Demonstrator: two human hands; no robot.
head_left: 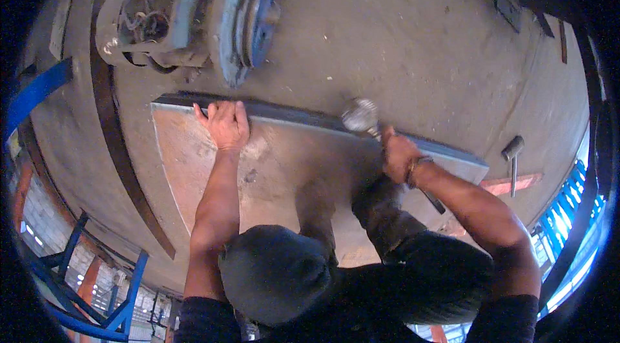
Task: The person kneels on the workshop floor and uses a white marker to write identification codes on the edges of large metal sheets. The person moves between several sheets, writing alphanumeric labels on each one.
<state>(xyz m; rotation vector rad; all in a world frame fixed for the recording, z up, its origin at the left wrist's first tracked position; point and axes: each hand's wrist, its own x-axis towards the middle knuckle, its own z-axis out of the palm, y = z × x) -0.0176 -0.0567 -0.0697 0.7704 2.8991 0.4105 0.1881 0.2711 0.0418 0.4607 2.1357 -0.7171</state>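
A large metal panel lies before me, reddish-brown with a raised, dark folded edge along its far side. At the left part of that edge, my left hand presses down, its fingers bent over the rim and the little finger held apart. My right hand is closed round the handle of a hammer. Its round, silvery head is smeared by motion and appears over the folded edge, right of the middle. The handle's dark end sticks out below my hand. Whether the head touches the metal, I cannot tell.
A dusty motor with a blue flange stands beyond the panel at the left. Another hammer rests at the right by a reddish bar. A long dark strip runs along the left; blue steel frames stand lower left.
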